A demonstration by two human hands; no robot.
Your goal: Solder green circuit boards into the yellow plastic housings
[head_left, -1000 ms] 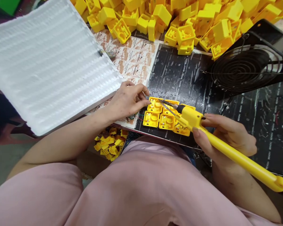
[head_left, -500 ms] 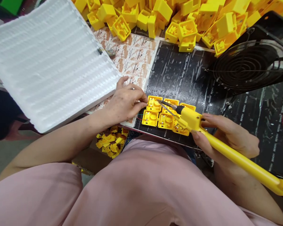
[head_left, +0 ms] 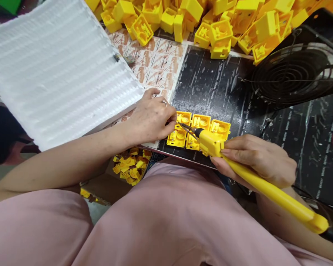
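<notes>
In the head view my right hand (head_left: 263,159) is closed around the handle of a yellow soldering iron (head_left: 246,173), which slants up to the left. Its metal tip reaches the left end of several small yellow plastic housings (head_left: 219,128) set in two rows on the bench. My left hand (head_left: 155,118) is at the upper left housing (head_left: 185,117), with thumb and fingers pinched together near the iron's tip. Whatever lies between those fingertips is hidden. Round perforated areas and small metal contacts show inside the housings.
Yellow housings lie in a large pile (head_left: 180,18) along the back. A white foam sheet (head_left: 63,70) takes up the left, and a black fan (head_left: 288,77) stands at the right. Below the bench edge, a box holds small yellow parts (head_left: 130,166).
The soldering iron has moved left and slightly down, bringing its tip close to my left fingertips. My left hand has shifted a little right, over the upper left housing's edge.
</notes>
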